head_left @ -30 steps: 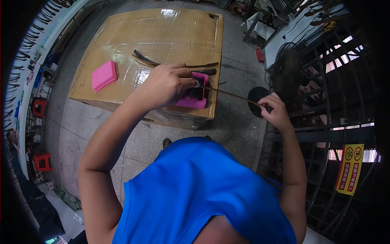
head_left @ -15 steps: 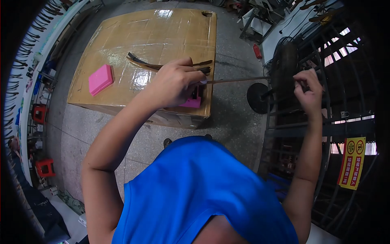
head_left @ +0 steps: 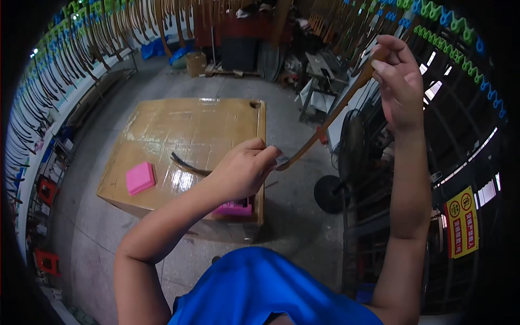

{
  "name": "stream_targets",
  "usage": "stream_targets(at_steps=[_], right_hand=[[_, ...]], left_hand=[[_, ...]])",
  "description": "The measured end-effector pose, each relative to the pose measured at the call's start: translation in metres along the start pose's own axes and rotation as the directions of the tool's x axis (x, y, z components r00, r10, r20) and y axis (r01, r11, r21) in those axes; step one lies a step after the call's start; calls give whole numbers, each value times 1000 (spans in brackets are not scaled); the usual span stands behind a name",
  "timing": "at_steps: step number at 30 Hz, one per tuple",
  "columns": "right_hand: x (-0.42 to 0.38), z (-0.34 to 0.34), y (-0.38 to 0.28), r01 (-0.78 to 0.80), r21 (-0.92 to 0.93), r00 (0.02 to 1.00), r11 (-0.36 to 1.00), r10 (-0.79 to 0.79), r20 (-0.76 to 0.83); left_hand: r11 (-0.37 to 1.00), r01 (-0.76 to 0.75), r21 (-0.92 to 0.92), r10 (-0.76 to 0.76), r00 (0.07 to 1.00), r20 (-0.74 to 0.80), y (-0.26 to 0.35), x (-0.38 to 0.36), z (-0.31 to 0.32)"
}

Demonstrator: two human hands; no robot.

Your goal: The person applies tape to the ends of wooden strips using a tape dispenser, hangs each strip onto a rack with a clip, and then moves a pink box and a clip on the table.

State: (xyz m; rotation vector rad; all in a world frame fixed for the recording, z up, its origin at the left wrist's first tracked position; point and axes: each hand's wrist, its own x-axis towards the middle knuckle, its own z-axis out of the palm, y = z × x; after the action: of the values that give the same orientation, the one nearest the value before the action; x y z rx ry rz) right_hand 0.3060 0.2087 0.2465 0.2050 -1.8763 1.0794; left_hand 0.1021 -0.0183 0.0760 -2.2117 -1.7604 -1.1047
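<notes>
**Brown strip raised at a slant, right hand high, left hand low**

Here we go, live on my head camera: the long, thin, brown strip (head_left: 325,128) slants through the air, over the floor just right of the big tape-covered cardboard box (head_left: 227,119). My right hand (head_left: 400,81) has its upper end clamped between thumb and fingers, well above the box. Down at the lower end, my left hand (head_left: 246,169) has its fingers drawn together over the box's right side, their tips right by the strip; whether they truly grip it, I can't tell from here. The two hands are well apart, and the strip bows gently between them.

Looking at the box now! Toward the near right corner sits a bright pink tray (head_left: 238,209) with something dark inside, partly hidden by my left forearm. Over on the left lies a pink square block-shaped piece (head_left: 141,178). Between the two, a few narrow dark and brown strips (head_left: 186,165) rest on the top, running in behind my left hand.

Off to the right, a black fan (head_left: 353,142) stands on its round base, and farther right hangs a yellow-and-red sign (head_left: 462,222).
</notes>
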Motion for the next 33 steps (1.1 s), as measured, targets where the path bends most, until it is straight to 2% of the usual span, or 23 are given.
stream_targets(at_steps=[4,6,9,10,13,15,19,22,28,33], right_hand=[[60,11,-9,-25,35,999,999,24,28],[85,23,-17,-7,-48,1000,999,7,5],[122,32,-18,-14,-250,996,968,-8,-87],[133,32,-18,0,-255,996,967,-23,-87],[163,34,-22,35,-312,996,950,-60,-69],[178,38,-28,-71,-289,994,955,45,-96],[205,29,-22,-28,-300,1000,953,22,-22],[212,32,-22,-2,-307,1000,952,6,11],[212,34,-27,-56,-292,998,955,64,18],[215,39,-26,-71,-257,997,964,63,-38]], left_hand=[[967,-107,232,144,978,-151,-5,65,-67],[910,-128,394,249,929,-274,-10,110,-112],[918,-98,385,287,834,-471,-14,188,-174],[930,-68,362,274,785,-556,-12,208,-185],[923,-80,376,295,774,-560,0,257,-210],[922,-85,377,300,773,-559,11,295,-224],[923,-95,373,303,777,-551,24,320,-230],[923,-102,372,305,782,-544,37,310,-226],[924,-101,368,298,793,-531,62,292,-221],[926,-94,365,287,804,-520,77,271,-219]])
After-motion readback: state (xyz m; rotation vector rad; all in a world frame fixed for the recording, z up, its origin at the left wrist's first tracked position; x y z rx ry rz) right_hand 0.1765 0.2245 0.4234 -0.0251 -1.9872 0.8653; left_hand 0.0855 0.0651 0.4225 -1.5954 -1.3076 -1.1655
